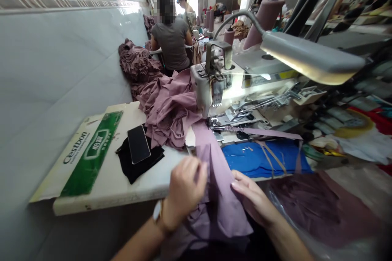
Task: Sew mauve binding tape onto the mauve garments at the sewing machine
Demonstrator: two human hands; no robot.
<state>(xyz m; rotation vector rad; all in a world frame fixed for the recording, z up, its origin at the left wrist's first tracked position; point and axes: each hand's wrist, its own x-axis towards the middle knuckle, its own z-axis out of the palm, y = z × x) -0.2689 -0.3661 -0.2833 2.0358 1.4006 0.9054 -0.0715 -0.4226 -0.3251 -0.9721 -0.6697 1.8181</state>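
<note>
Under a grey lamp (308,55) stood a metal sewing machine (237,88); at right, clear plastic (364,181) bordered rumpled plum fabric (315,200); from the machine, smooth, matte mauve cloth (225,187) hung in long, soft folds past the white table (154,181); the right hand (252,195) pinched the cloth's margin; the left hand (185,191) was curled close by, any grip indeterminable

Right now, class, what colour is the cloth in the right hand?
The cloth in the right hand is dusty mauve, best seen in the head view.
</note>
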